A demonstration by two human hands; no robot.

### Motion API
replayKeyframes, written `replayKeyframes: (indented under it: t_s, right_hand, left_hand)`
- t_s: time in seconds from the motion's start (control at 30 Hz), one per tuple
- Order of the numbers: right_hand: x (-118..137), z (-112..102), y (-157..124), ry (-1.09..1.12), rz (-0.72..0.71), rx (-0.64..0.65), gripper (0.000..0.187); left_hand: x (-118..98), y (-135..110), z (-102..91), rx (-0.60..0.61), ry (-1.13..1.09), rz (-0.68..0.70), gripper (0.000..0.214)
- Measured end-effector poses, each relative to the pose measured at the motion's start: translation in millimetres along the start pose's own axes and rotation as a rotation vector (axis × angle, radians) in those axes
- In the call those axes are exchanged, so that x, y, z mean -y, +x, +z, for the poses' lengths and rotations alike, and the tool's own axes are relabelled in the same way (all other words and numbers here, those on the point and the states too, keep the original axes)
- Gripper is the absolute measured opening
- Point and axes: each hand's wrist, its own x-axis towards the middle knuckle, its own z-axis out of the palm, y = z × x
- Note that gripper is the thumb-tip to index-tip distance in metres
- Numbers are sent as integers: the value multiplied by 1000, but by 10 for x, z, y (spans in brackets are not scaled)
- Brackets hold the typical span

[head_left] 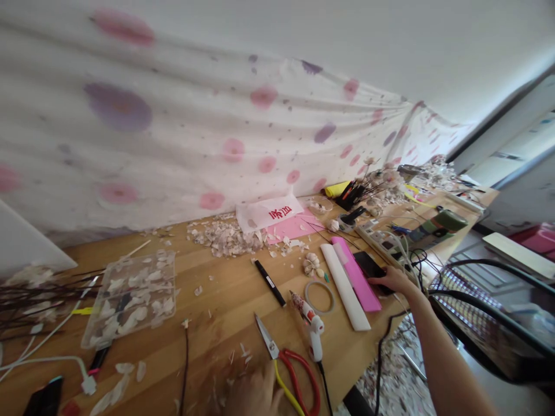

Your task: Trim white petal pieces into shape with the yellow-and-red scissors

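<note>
Many petals (232,240) on the wooden table (217,312), flowered cloth (182,127) behind. Holds phone (366,264) beside pink strip (352,274) in right fingers (380,281); has left fingers (265,382) by scissors (272,348), too blurred to tell how open.

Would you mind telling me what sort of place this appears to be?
Probably a small craft workspace: a glue gun and scissors lie on a wooden table, with a clear plastic box of pale, petal-like pieces to their left.
</note>
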Motion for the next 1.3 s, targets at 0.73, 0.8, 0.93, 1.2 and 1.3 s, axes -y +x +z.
replayKeyframes:
  t_s: [0.73, 0.8, 0.93, 1.2, 1.3]
  right_hand:
    - [-118, 374, -284, 162, -19, -428, 41]
    - [-155, 490, -477, 211, -14, -524, 42]
    - [-121, 707, -775, 289, -15, -615, 42]
    - [407, 553, -756, 431, 44, -637, 35]
    - [619, 226, -756, 515, -55, -707, 33]
  left_hand:
    - [-184, 121, -58, 0, 100, -189, 33]
    - [-175, 128, -51, 3, 112, -185, 32]
    - [-165, 133, -28, 6, 128, -180, 34]
    - [-146, 152, 34, 34, 132, -167, 37]
    - [-129, 154, 43, 28, 138, -154, 34]
